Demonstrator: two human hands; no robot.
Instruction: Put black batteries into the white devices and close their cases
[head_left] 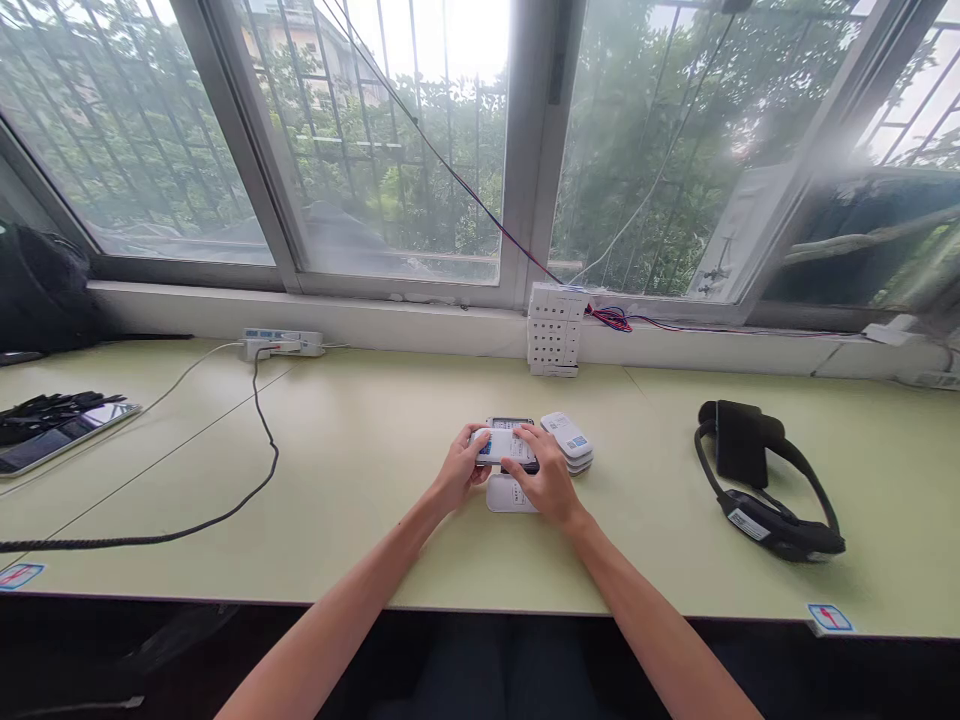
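Observation:
Held between my two hands, just above the table, is a flat white device with rounded corners and a blue label near its left end. My left hand closes round the left end, thumb on top. My right hand grips the right end, its fingers over the top edge. Beneath my right hand lies a white cover-like piece with printing, partly hidden by the fingers. Behind the held device shows a dark-edged item, mostly hidden. A short stack of similar white devices sits just right of my hand.
A white multi-socket block stands against the sill, and a power strip lies further left. A black cable crosses the table's left side. A black headset rests on the right; a tablet is at far left.

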